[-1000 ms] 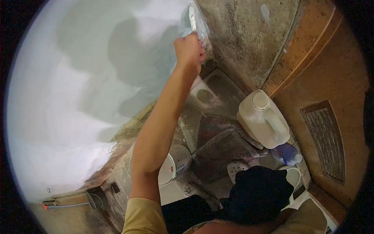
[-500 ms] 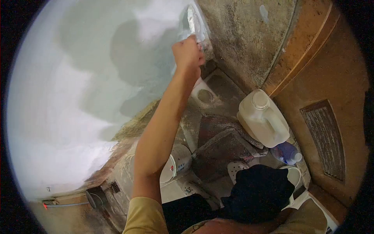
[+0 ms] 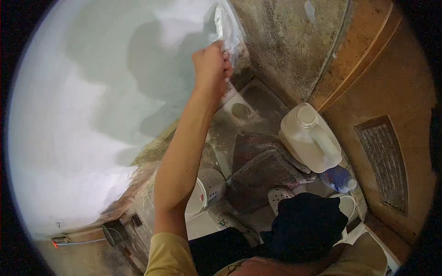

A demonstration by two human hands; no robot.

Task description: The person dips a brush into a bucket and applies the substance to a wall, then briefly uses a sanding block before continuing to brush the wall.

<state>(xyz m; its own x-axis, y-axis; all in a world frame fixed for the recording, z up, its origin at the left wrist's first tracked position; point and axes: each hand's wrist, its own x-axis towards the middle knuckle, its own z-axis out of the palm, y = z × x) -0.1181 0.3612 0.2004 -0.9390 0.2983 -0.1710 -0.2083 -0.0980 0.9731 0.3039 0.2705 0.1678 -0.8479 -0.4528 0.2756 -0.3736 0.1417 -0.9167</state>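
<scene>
My left hand [image 3: 212, 66] is raised at the wall corner, its fingers closed round a paintbrush [image 3: 219, 25] coated in white. Mostly hidden by the fist is the handle; the white end points up and lies along the edge of the pale painted wall [image 3: 83, 124]. Wet-looking white streaks show beside it, where the pale wall meets a stained, unpainted wall [image 3: 285, 41]. Of my right arm only a sleeve [image 3: 363, 257] and some skin show at the bottom; my right hand is out of sight.
A large plastic jug [image 3: 306, 138] stands by the brown door [image 3: 391, 92], with a blue bottle [image 3: 338, 179] next to it. A crumpled mat [image 3: 262, 175] lies on the floor. White buckets [image 3: 209, 191] sit below my left arm, close to perforated clogs [image 3: 278, 198].
My left hand has shifted slightly left and down in view with the paintbrush still in its grip. The jug, bottle and mat have stayed where they were.
</scene>
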